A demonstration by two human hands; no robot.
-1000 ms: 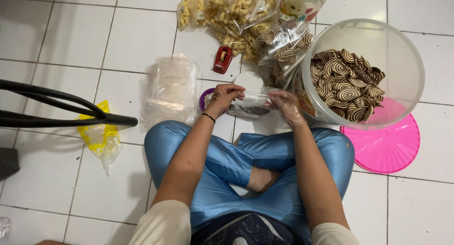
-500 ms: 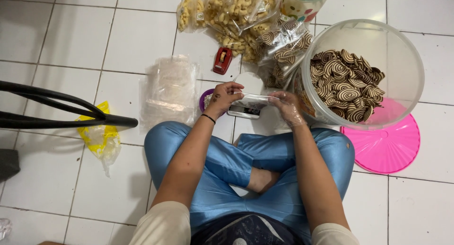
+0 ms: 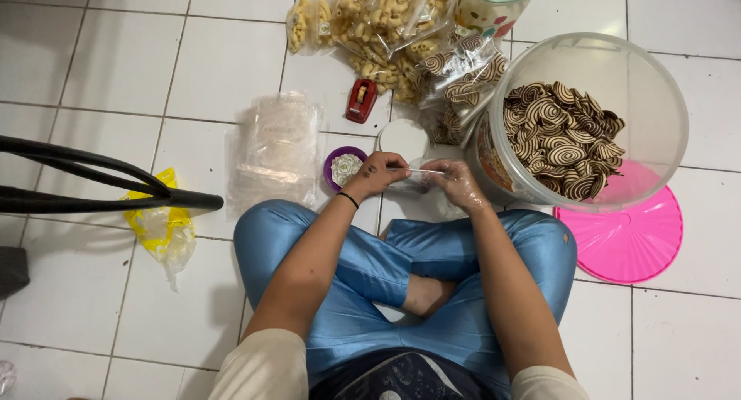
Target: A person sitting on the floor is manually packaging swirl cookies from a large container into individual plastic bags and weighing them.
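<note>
**Keeping the small bag taut between both hands**

The left hand (image 3: 376,174) and the right hand (image 3: 455,182) each pinch an end of a small clear bag (image 3: 417,171), held just above the floor (image 3: 100,76) near the big tub of swirl cookies (image 3: 567,134). Best done with even tension and fingertips close to the edge.

The floor (image 3: 93,53) is glossy white ceramic tile. The big tub (image 3: 664,99) at the right is clear smooth plastic, its pink lid (image 3: 641,238) matt plastic. The trousers (image 3: 370,261) are shiny blue cloth, and the bag stack (image 3: 274,149) at the left is thin glossy plastic film.
</note>
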